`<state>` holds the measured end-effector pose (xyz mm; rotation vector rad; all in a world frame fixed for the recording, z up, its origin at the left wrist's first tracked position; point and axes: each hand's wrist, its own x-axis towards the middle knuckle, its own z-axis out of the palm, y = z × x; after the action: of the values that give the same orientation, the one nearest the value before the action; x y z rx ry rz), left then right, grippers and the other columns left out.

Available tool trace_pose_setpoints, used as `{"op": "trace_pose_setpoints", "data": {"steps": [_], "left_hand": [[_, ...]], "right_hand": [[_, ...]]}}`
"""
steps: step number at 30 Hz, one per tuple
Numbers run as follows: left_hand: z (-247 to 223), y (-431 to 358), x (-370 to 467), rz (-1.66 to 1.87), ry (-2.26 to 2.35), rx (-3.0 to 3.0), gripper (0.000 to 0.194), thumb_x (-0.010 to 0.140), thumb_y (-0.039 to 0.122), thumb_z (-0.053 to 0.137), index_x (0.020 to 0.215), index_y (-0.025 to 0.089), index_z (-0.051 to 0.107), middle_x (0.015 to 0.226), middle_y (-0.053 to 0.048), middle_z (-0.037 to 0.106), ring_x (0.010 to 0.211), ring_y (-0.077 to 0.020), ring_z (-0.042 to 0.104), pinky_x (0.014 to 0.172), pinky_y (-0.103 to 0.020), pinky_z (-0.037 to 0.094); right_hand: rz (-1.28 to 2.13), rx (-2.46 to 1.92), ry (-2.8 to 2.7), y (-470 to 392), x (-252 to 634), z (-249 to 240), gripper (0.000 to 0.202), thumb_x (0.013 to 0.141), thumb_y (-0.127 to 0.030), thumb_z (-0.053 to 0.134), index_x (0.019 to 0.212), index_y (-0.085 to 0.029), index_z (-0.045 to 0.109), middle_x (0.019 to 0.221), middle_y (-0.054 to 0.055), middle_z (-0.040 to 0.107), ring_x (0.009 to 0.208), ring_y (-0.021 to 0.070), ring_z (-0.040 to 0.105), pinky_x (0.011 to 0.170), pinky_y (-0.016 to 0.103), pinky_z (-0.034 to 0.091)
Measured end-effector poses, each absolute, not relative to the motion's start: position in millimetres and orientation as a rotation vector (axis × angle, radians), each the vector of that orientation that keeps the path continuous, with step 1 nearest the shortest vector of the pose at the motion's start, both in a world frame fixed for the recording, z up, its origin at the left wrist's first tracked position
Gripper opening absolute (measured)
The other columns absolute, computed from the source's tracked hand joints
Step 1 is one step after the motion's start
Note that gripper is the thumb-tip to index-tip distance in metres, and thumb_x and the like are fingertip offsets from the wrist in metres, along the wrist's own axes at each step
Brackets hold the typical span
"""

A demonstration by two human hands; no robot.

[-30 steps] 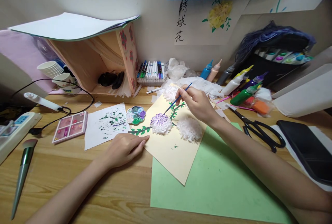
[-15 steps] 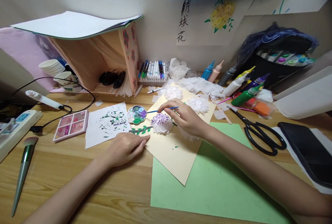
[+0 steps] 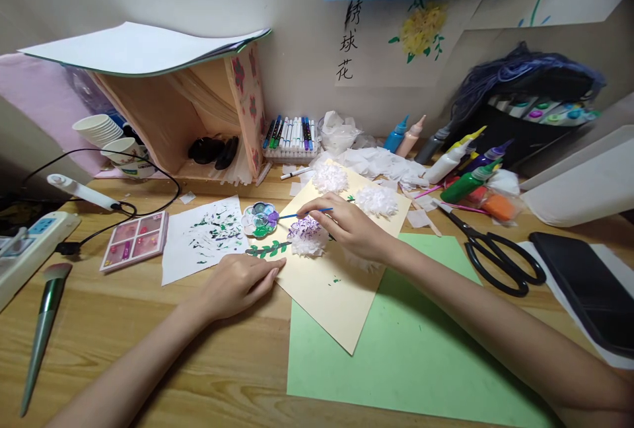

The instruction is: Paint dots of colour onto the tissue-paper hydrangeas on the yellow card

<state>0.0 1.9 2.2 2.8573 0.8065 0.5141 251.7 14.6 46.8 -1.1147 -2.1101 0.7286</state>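
Against the palette, perhaps: paintbrush.

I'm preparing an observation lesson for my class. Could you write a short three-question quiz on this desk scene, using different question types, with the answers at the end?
1. Multiple choice: what does the right hand hold?
a) a marker
b) a blue-handled paintbrush
c) a glue bottle

2. True or false: in the picture, the black-handled scissors lie to the right of the cream paper.

3. Fill in the missing word: the paper flower nearest the left hand is white with ______ colour on its upper petals.

Key: 1. b; 2. true; 3. purple.
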Motion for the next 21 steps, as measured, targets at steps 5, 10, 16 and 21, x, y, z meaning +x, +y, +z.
{"op": "trace_pose_setpoints", "data": {"steps": [5, 10, 16, 21], "left_hand": [[0.5, 1.4, -2.1, 0.479, 0.826, 2.866, 0.03, 0.095, 0.025, 0.039, 0.106, 0.018, 0.066, 0.071, -0.002, 0.072, 0.056, -0.0121, 0.063, 0.05, -0.023, 0.04], [0.6, 0.9, -2.1, 0.46, 0.838, 2.862, 0.031, 0.095, 0.025, 0.038, 0.105, 0.018, 0.066, 0.068, -0.002, 0.071, 0.056, -0.0127, 0.063, 0.05, -0.023, 0.04], [2.0, 1.8, -0.9, 0.469, 0.816, 2.869, 0.03, 0.095, 0.024, 0.039, 0.105, 0.017, 0.066, 0.068, -0.001, 0.07, 0.055, -0.0127, 0.063, 0.05, -0.023, 0.039], [1.2, 1.1, -1.1, 0.475, 0.816, 2.862, 0.029, 0.094, 0.023, 0.04, 0.104, 0.018, 0.066, 0.071, -0.002, 0.072, 0.058, -0.0123, 0.064, 0.052, -0.022, 0.041]], "right_hand": [[0.628, -1.109, -1.889, 14.5, 260.6, 56.3, 0.026, 0.094, -0.033, 0.037, 0.095, -0.022, 0.062, 0.093, 0.003, 0.068, 0.095, 0.0168, 0.058, 0.087, 0.034, 0.042], [0.652, -1.118, -1.723, 15.4, 269.0, 61.4, 0.033, 0.092, -0.037, 0.04, 0.079, -0.019, 0.063, 0.078, 0.003, 0.061, 0.075, 0.0141, 0.058, 0.072, 0.03, 0.045], [0.594, -1.141, -1.726, 16.7, 268.1, 56.4, 0.037, 0.091, -0.041, 0.041, 0.073, -0.018, 0.064, 0.077, 0.003, 0.06, 0.075, 0.0144, 0.058, 0.072, 0.03, 0.045], [0.535, -1.158, -1.778, 16.2, 266.1, 55.6, 0.037, 0.093, -0.038, 0.04, 0.073, -0.019, 0.064, 0.077, 0.003, 0.062, 0.075, 0.0138, 0.058, 0.073, 0.029, 0.044]]}}
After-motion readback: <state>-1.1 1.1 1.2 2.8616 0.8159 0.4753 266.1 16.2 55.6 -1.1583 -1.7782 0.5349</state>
